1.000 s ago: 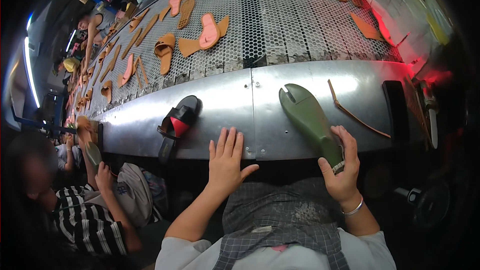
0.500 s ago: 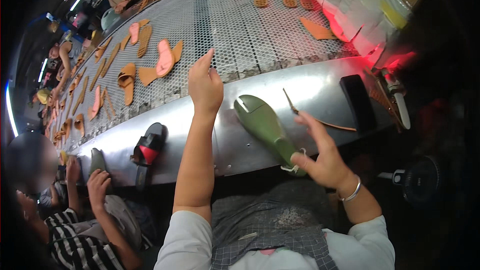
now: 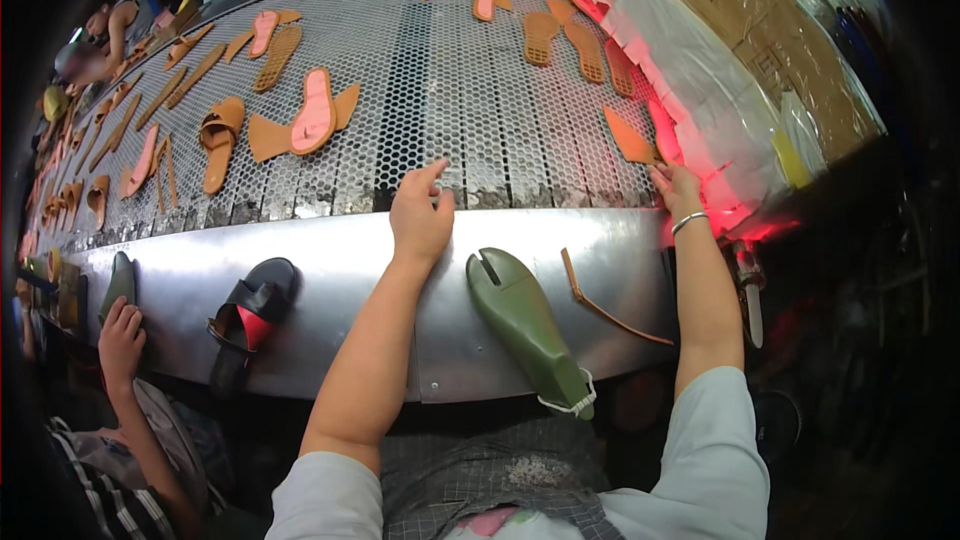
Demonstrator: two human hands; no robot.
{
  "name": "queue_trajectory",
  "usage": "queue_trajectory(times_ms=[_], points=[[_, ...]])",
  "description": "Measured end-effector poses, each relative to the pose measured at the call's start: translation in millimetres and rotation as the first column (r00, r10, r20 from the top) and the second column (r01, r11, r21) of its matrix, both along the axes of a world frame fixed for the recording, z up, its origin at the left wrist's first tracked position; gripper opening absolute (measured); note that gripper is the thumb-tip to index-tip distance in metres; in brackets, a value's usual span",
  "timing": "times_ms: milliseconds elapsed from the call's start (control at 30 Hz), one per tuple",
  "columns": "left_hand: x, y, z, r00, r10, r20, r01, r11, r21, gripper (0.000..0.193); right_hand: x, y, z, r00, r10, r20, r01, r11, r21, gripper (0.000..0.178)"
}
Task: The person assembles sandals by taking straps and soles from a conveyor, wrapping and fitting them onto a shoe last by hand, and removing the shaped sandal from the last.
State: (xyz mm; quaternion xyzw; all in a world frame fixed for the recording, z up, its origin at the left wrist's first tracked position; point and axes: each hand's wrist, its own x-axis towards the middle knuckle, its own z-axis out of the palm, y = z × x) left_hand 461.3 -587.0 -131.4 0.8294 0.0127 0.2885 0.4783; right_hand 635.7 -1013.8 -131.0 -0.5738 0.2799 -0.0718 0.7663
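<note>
My left hand [image 3: 420, 215] hovers over the near edge of the mesh conveyor belt [image 3: 465, 90], index finger stretched out and nothing in it. At the belt's right side my right hand [image 3: 679, 187] has its fingertips closed at the near corner of a tan leather piece [image 3: 627, 137], beside a sole glowing pink [image 3: 664, 132]. The leather still lies on the mesh. Between my forearms a green shoe last [image 3: 525, 320] lies on the metal ledge [image 3: 450, 340], slotted toe pointing away, white string round its heel end. A thin brown strap [image 3: 610, 315] lies right of it.
Pink-topped soles with tan uppers [image 3: 313, 115], tan soles [image 3: 583, 50] and a tan slide [image 3: 219, 145] lie on the belt. A black sandal [image 3: 260, 300] stands left. A co-worker's hand [image 3: 122, 340] touches another green last [image 3: 120, 280]. A plastic-covered box [image 3: 740, 20] borders the right side.
My right hand has left the green last's heel and reached forward right to the leather piece. The view has shifted; my left hand stays raised near the belt's edge.
</note>
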Motion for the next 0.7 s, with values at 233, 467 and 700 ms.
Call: queue_trajectory(times_ms=[233, 467, 700], points=[[-1.4, 3.9, 7.5, 1.0, -0.002, -0.018, 0.002, 1.0, -0.025, 0.034, -96.1, 120.4, 83.8, 0.803, 0.532, 0.268, -0.294, 0.745, -0.6, 0.019], [-68.8, -14.4, 111.3, 0.909, -0.234, 0.346, 0.258, 0.966, -0.025, 0.024, -250.2, 161.0, 186.8, 0.544, 0.762, 0.351, -0.486, 0.627, -0.609, 0.017], [-134.2, -25.1, 175.0, 0.765, -0.566, 0.308, 0.538, 0.824, 0.177, 0.022, -306.2, 183.3, 211.8, 0.136, 0.917, 0.376, -0.479, 0.393, -0.785, 0.014]])
